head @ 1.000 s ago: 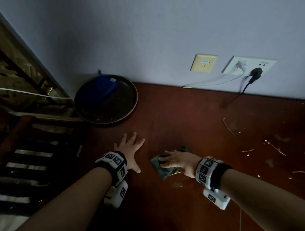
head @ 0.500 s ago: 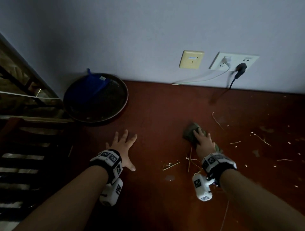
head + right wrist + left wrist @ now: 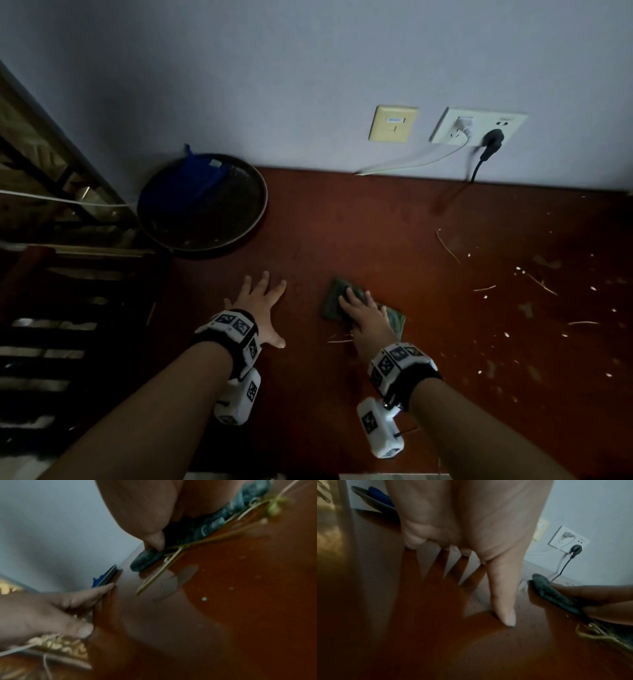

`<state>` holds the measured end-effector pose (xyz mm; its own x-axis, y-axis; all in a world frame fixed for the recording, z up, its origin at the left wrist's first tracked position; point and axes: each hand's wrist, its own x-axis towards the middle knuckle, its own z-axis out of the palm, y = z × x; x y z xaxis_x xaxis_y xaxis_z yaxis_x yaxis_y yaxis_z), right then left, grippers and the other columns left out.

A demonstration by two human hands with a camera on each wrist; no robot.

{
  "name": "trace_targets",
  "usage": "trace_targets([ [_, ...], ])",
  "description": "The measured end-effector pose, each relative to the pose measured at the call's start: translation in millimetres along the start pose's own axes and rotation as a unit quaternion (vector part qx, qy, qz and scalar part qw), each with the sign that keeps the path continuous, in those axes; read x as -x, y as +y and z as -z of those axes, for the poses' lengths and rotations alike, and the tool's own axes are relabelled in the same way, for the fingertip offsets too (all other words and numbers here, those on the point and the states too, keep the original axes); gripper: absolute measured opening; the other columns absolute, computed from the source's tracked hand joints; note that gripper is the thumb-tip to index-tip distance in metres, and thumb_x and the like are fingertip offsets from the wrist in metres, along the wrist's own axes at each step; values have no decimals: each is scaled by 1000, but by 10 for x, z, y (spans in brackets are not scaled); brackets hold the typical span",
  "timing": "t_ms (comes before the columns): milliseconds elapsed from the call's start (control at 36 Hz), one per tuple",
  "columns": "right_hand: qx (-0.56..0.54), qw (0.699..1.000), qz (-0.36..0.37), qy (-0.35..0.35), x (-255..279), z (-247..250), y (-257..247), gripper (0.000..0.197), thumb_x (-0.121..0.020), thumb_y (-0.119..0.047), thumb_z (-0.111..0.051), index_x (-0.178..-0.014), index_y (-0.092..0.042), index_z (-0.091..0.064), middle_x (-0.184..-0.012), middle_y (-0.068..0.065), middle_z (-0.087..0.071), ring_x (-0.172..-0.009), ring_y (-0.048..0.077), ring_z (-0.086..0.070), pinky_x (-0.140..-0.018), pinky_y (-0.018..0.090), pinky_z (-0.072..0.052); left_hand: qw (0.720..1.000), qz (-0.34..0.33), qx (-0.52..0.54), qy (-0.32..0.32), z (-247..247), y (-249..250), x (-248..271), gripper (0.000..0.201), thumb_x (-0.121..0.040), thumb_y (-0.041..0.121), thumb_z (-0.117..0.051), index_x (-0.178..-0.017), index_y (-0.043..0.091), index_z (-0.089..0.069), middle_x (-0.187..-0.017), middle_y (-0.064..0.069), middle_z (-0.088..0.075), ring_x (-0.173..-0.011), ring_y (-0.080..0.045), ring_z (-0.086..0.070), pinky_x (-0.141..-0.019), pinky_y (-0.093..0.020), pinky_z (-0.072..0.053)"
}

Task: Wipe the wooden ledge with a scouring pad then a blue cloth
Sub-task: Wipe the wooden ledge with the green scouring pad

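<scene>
The red-brown wooden ledge runs along the wall. A dark green scouring pad lies on it near the middle, and my right hand presses it flat with straight fingers; the thumb touches its near edge. Thin twigs are bunched against the pad's near side. My left hand rests flat on the ledge just left of the pad, fingers spread, holding nothing. The blue cloth lies in a dark round tray at the back left, apart from both hands.
Twigs and pale crumbs are scattered over the ledge's right part. Two wall sockets with a white and a black cable sit above the back edge. The ledge ends at the left beside dark slatted furniture.
My right hand has slid the pad back to the left, toward my left hand, after a stroke out to the right. Twigs have moved with it. My left hand has stayed put.
</scene>
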<state>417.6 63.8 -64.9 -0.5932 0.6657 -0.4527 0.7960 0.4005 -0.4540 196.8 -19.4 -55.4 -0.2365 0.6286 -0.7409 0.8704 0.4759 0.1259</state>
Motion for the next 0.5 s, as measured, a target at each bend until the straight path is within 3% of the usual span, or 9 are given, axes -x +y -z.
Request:
trace_targets([
  [56, -21, 997, 6, -69, 64, 127, -18, 73, -86, 11, -33, -149, -25, -23, -159, -7, -5, -146, 22, 5, -119, 43, 2, 1000, -7, -2, 0, -18, -20, 34, 125, -69, 49, -82, -151, 43, 12, -158, 7, 29, -146, -30, 21, -112, -66, -12],
  [111, -185, 976, -17, -109, 152, 283, -108, 61, -91, 10, -38, -146, -13, -30, -157, 1, -18, -144, 22, -17, -114, 28, -25, 1000, -16, -7, -2, -44, -48, 72, 127, -67, 47, -84, -151, 43, 12, -158, 7, 29, -146, -28, 22, -113, -65, -10],
  [167, -411, 905, -85, -69, 219, 443, -208, 43, -92, 7, -43, -135, 1, -45, -143, 8, -41, -120, 21, -50, -73, 9, -50, 1000, -27, -15, -6, -69, -84, 106, 129, -66, 46, -85, -151, 42, 13, -158, 7, 29, -146, -27, 23, -114, -64, -8],
  [194, -477, 870, -116, -52, 211, 535, -217, 38, -92, 6, -45, -129, 4, -51, -132, 12, -49, -100, 19, -61, -56, 9, -50, 999, -32, -19, -9, -81, -102, 124, 129, -67, 44, -85, -151, 41, 13, -158, 7, 29, -146, -27, 23, -114, -64, -8],
  [250, -530, 836, -131, -54, 199, 713, -228, 31, -91, 3, -49, -121, 5, -58, -108, 25, -60, -62, 20, -67, -43, 19, -52, 999, -41, -24, -13, -109, -134, 159, 129, -68, 42, -85, -151, 40, 13, -158, 7, 29, -146, -26, 23, -114, -63, -5],
  [333, -535, 835, -124, 8, 15, 842, -194, 25, -91, 6, -49, -111, 5, -63, -109, 31, -62, -58, 36, -65, -48, 42, -58, 998, -49, -24, -12, -153, -177, 195, 127, -69, 41, -84, -151, 40, 13, -158, 7, 28, -146, -24, 22, -115, -61, -3],
  [389, -480, 864, -126, 89, -179, 787, -123, 41, -89, 16, -40, -112, -7, -65, -115, 14, -62, -55, 26, -67, -44, 28, -56, 998, -53, -16, -3, -185, -198, 205, 127, -70, 42, -84, -152, 38, 13, -158, 8, 27, -147, -22, 21, -115, -60, -3],
  [444, -357, 913, -135, 147, -399, 732, -76, 60, -83, 16, -35, -116, -25, -65, -132, -1, -55, -94, 22, -68, -76, 29, -58, 999, -51, -2, 11, -217, -217, 216, 129, -69, 42, -84, -152, 35, 15, -159, 8, 25, -147, -21, 19, -116, -58, -3],
  [500, -214, 959, -156, 101, -577, 659, -101, 68, -82, 10, -35, -133, -31, -52, -151, -1, -34, -134, 27, -38, -108, 34, -37, 999, -40, 16, 26, -253, -237, 236, 132, -68, 43, -84, -152, 32, 18, -159, 7, 25, -148, -20, 17, -118, -56, -4],
])
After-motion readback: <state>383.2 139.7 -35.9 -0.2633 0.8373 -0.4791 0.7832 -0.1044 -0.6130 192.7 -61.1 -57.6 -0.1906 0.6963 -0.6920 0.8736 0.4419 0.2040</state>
